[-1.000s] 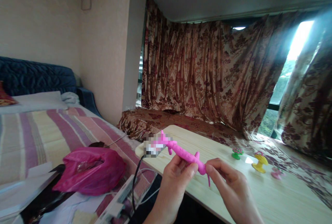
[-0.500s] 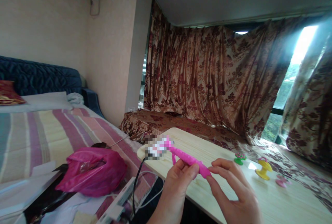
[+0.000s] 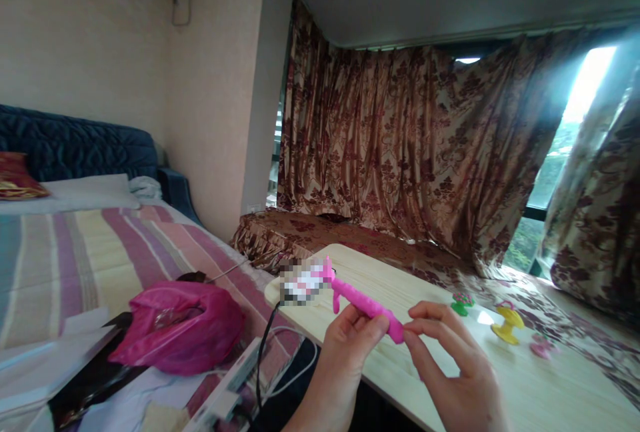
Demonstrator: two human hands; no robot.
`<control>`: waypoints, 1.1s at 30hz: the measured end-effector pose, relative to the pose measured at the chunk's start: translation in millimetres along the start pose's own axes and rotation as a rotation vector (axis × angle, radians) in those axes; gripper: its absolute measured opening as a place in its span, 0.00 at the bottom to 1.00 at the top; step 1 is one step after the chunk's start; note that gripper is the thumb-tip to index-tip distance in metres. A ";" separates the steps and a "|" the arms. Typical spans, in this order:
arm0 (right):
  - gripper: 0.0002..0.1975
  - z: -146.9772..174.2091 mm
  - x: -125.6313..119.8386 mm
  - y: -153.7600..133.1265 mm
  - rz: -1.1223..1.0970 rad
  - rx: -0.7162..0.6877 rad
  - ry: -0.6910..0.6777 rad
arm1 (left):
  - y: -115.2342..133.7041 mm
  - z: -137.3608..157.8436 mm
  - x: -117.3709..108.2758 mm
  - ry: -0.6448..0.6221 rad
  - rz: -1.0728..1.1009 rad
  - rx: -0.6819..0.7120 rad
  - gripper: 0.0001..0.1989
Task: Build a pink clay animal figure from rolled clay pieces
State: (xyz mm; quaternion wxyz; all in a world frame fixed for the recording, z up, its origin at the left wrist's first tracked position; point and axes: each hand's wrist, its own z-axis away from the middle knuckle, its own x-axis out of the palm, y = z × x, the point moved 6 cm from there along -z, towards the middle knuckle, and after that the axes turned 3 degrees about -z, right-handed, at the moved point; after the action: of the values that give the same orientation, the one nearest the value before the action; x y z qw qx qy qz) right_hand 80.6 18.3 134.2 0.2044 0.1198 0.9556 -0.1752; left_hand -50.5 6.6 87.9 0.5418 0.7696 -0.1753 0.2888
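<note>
A bright pink, bumpy stick (image 3: 367,303), apparently moulded from clay, points away to the upper left over the table. It has a small side prong and a flared far end. My left hand (image 3: 353,345) is closed on its near part, thumb on top and fingers beneath. My right hand (image 3: 457,359) has its fingers apart beside the near end; the thumb tip is at or touching that end. To the right on the pale wooden table (image 3: 505,385) stand a green piece with pink dots (image 3: 463,304), a yellow piece (image 3: 507,323) and a pink piece (image 3: 543,345).
A blurred-out object (image 3: 303,283) with a black cable (image 3: 263,352) lies at the table's far left corner. On the bed left of me are a pink plastic bag (image 3: 180,329), papers and a white power strip (image 3: 225,385). Patterned curtains (image 3: 400,152) hang behind the table.
The pink stick has turned slightly in my left hand, its side prong now showing at a different angle. My right thumb has moved a little up and right at its near end.
</note>
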 end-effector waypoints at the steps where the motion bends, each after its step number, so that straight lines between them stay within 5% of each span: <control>1: 0.03 -0.2 1.0 1.1 -0.005 0.006 -0.008 | -0.6 -0.5 -0.8 0.007 -0.008 0.003 0.07; 10: 0.02 0.5 3.4 7.9 -0.034 0.090 -0.038 | -5.5 -4.3 -5.2 0.024 -0.056 -0.013 0.08; 16: 0.08 -6.1 -7.0 23.1 -0.075 0.294 -0.121 | -14.2 -10.8 -6.0 0.020 -0.048 -0.118 0.09; 24: 0.09 -23.9 18.8 36.0 -0.034 0.331 -0.303 | -24.8 -39.5 -6.3 -0.054 -0.347 -0.093 0.17; 33: 0.17 -4.5 1.9 78.3 -0.614 0.746 -0.173 | -29.3 -19.6 -9.0 0.028 -0.353 -0.062 0.19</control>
State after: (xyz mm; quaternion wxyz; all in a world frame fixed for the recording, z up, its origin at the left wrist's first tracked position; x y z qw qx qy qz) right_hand 101.0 91.6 114.8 0.1651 -0.1174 0.7983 -0.5671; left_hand -45.4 34.9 65.6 0.6098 0.7674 -0.0388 0.1942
